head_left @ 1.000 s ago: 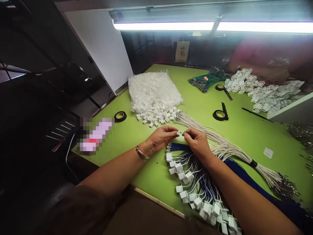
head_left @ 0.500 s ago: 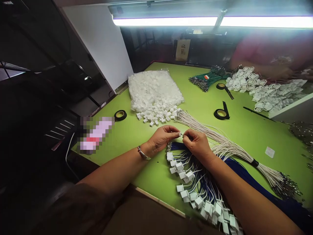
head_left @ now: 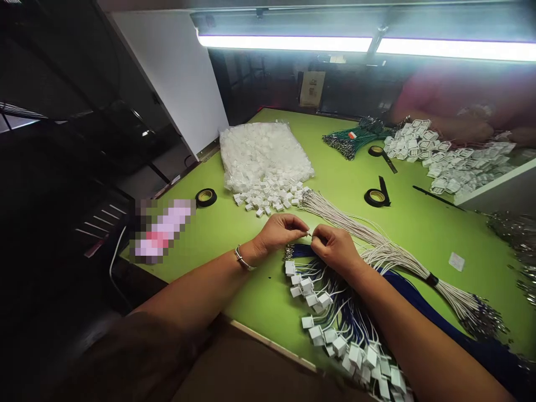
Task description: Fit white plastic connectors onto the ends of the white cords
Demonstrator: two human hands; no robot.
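My left hand is closed, thumb and fingertips pinching a small white connector housing that is mostly covered. Facing it, my right hand pinches a thin wire, its terminal tip pointing at the housing; whether the tip is inside I cannot tell. Below my hands lie several wires with white connectors on their ends, mixed with a bundle of blue wires. Just beyond my right hand runs a bundle of white wires, bound with black tape, with metal terminals at its ends.
A clear bag of white housings spills a loose pile onto the green table. Black tape rolls lie about. At the back are green wires and white connectors. A white panel stands at the left.
My hands hold nearly the same pose, with the fingertips shifted slightly at the housing and wire. The view has moved a little; nothing has been let go.
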